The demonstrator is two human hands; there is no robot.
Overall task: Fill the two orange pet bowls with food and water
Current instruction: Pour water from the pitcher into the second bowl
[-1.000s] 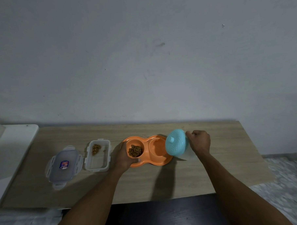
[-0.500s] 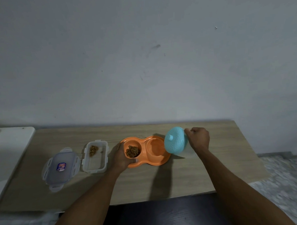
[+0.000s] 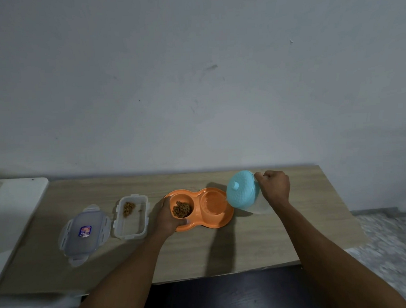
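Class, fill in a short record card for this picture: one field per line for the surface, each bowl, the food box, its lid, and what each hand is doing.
surface: wooden table
left bowl: holds brown kibble
right bowl: water seems to be going in; level unclear
jug: blue lid, clear body, tipped toward the right bowl
food box: open, a little kibble left
box lid: flat on the table, left of the box
left hand: grips the dish at the kibble side
right hand: holds the jug
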